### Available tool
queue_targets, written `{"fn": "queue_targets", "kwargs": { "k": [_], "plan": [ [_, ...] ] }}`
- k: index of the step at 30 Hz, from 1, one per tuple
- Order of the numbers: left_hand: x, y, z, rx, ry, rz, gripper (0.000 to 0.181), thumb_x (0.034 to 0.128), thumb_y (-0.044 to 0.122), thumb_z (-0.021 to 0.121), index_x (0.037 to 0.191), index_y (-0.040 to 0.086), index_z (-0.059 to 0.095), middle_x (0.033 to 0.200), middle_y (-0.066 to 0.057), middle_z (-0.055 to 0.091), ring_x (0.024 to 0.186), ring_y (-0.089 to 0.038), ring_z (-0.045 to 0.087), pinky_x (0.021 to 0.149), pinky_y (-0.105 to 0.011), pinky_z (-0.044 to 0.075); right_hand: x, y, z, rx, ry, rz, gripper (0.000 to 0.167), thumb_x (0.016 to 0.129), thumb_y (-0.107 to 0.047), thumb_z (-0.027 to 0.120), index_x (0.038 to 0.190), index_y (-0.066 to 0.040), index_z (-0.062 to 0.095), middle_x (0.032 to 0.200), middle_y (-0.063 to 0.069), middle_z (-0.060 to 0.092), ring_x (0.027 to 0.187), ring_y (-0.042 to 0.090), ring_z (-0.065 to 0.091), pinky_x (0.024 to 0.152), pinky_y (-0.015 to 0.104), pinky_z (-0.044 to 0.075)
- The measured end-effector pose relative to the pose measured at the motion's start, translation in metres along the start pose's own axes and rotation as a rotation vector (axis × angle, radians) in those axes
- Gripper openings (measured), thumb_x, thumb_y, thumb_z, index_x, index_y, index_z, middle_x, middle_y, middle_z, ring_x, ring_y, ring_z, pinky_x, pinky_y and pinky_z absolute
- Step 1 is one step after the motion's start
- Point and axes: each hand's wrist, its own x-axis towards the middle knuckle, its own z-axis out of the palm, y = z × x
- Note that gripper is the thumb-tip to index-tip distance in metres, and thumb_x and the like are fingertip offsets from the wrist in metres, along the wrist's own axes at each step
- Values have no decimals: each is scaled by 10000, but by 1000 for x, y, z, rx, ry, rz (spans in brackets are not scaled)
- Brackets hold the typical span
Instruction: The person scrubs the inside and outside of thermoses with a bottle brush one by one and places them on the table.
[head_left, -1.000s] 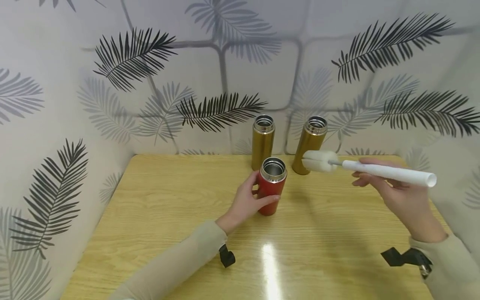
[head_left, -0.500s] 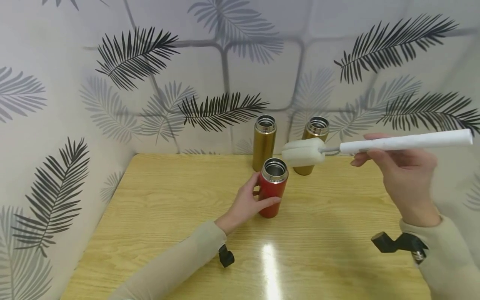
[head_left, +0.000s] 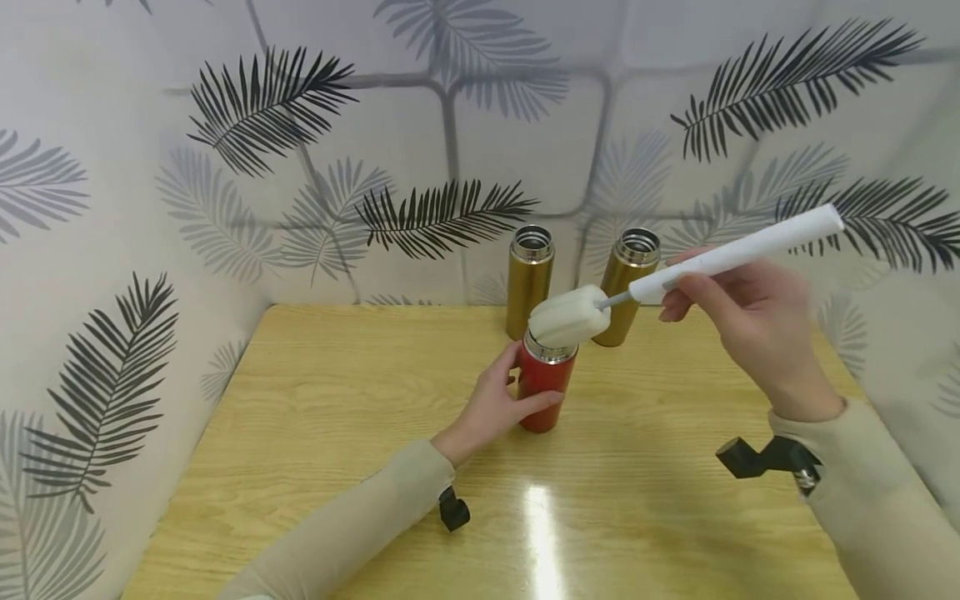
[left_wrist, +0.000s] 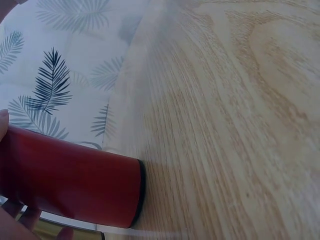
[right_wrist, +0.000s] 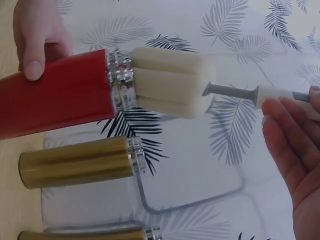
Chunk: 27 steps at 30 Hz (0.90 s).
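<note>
L hand is curled round the upright red flask; R hand, up & to its R, pinches the brush's white handle, brush slanting down-left so the sponge head covers the flask mouth. R wrist cam adds a side-on look: sponge up against the steel neck, approx. in line; can't tell if any's inside.

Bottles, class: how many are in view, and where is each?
3: a red bottle in the left hand, a gold bottle behind it, and a second gold bottle further right, partly behind the brush. No others show.
</note>
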Motion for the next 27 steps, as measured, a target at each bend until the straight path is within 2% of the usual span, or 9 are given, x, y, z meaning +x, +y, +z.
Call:
{"fn": "queue_targets", "kwargs": {
  "k": [3, 7, 10, 12, 14, 17, 21, 24, 27],
  "plan": [
    [1, -1, 1, -2, 10, 5, 691, 902, 259, 842, 1483, 145, 485, 1393, -32, 608, 1284, -208, 555, 1070, -481, 483, 5, 0, 2, -98, -21, 30, 164, 953, 120, 656, 1093, 205, 667, 829, 68, 743, 686, 137, 686, 683, 212, 579],
    [1, -1, 3, -9, 29, 12, 684, 894, 250, 852, 1472, 144, 501, 1381, -29, 616, 1277, -201, 563, 1070, -460, 493, 14, -2, 8, -203, -39, 32, 169, 1002, 68, 606, 1124, 165, 670, 1007, 48, 735, 825, 136, 664, 788, 203, 554],
    [0, -2, 3, 6, 31, 16, 671, 899, 246, 846, 1463, 134, 500, 1377, -32, 616, 1274, -202, 568, 1065, -452, 501, 21, -6, 16, -171, -15, 73, 263, 1079, -57, 521, 1150, 145, 674, 1140, 81, 715, 969, 169, 671, 909, 237, 547],
    [0, -3, 3, 18, 26, 18, 656, 910, 255, 835, 1454, 128, 491, 1378, -32, 609, 1278, -200, 565, 1069, -451, 499, 25, -9, 20, -206, 29, 84, 328, 1108, -130, 483, 1160, 117, 692, 1178, 77, 728, 1013, 162, 683, 946, 233, 535],
    [1, -3, 2, 24, 25, 28, 643, 922, 268, 822, 1447, 126, 479, 1379, -31, 601, 1280, -199, 562, 1076, -459, 496, 29, -10, 23, -168, 89, 78, 328, 1105, -151, 508, 1192, 96, 705, 1176, 85, 744, 1030, 165, 704, 948, 238, 546],
    [2, -2, 1, 27, 27, 40, 635, 926, 278, 818, 1437, 127, 474, 1378, -28, 595, 1282, -196, 557, 1081, -464, 491, 36, -9, 25, -129, 167, 23, 267, 1057, -76, 595, 1267, 65, 681, 1130, 111, 764, 1007, 188, 729, 914, 247, 570],
    [1, -1, 1, 34, 20, 28, 650, 918, 280, 825, 1444, 119, 480, 1384, -36, 599, 1287, -205, 557, 1081, -473, 486, 40, -12, 28, 85, 224, 0, 297, 1049, -34, 584, 1318, 90, 607, 1058, 210, 744, 962, 284, 749, 895, 330, 605],
    [-1, -2, 2, 30, 14, 13, 656, 913, 279, 829, 1452, 117, 492, 1389, -37, 605, 1293, -210, 560, 1081, -475, 487, 41, -17, 28, 134, 220, 22, 236, 1063, -23, 540, 1224, 135, 608, 1016, 241, 721, 919, 312, 752, 867, 370, 617],
    [-2, -3, 3, 21, 15, 12, 646, 915, 271, 826, 1456, 125, 506, 1394, -29, 608, 1295, -207, 563, 1072, -471, 498, 42, -22, 27, 89, 179, 73, 173, 1057, -21, 559, 1124, 125, 624, 966, 225, 710, 898, 302, 752, 838, 365, 623]
  ]
}}
